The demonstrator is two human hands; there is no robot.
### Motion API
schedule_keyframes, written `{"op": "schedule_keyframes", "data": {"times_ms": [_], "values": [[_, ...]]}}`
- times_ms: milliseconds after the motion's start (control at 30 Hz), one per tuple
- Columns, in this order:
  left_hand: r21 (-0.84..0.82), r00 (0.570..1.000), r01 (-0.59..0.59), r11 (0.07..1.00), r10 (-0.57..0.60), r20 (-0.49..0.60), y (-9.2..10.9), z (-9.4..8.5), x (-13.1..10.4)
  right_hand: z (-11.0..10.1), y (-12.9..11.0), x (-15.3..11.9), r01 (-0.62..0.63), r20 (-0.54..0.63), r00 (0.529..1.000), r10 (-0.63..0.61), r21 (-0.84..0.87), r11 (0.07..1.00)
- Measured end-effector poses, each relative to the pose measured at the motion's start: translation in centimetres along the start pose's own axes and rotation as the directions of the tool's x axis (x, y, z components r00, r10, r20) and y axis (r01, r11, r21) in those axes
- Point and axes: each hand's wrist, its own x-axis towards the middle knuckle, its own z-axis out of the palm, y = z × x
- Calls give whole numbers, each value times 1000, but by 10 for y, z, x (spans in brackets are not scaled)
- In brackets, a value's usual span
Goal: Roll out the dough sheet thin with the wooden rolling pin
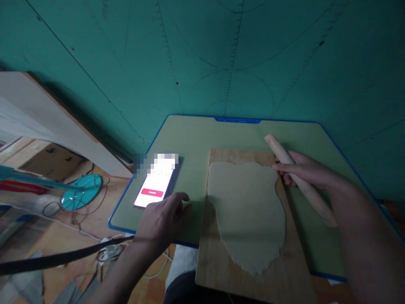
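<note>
Two bare hands work over one green table with a blue rim, seen from above. The right hand [292, 169] is closed around one wooden rolling pin [308, 195], gripping it above its middle; the pin slants from upper left to lower right, over the right edge of the one wooden board [210, 270]. The left hand [164, 215] holds nothing that shows; its fingers are loosely curled, with a narrow gap between thumb and forefinger, just beside the lower end of one phone [155, 183].

One sheet of dough [248, 215] lies on the board, flat and thin, with an uneven outline that narrows to a ragged lower end. The board rests on the right half of the table [193, 135], its near end jutting past the table's near edge. The phone lies left of the board, well apart from it, its screen lit white with one red button; its top is pixelated. One teal disc [81, 192] is on the floor [117, 188] at left, with cables around it.
</note>
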Motion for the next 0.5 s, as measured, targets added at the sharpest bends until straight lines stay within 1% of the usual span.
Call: {"op": "schedule_keyframes", "data": {"times_ms": [100,167,267,333,400,467,500], "values": [[34,1000,5,999,-5,-17,-1,-7,-5,3,-6,-4,-96,-27,995,96,23,995],[37,1000,-3,999,3,1,-1,-14,-10,4,-8,-4,-115,-34,993,116,27,993],[24,998,6,1000,-7,64,0,-30,-26,5,-8,-3,-120,-24,992,121,25,992],[34,995,51,998,-54,89,1,-42,-39,4,-6,-1,-112,-7,994,112,26,993],[10,984,94,996,-95,151,0,-54,-49,3,-2,1,-84,0,996,84,38,996],[-31,967,131,991,-121,225,0,-60,-53,1,4,6,-77,15,997,76,45,996],[-50,959,151,987,-134,249,0,-60,-51,0,7,9,-79,23,997,78,51,996]]}}
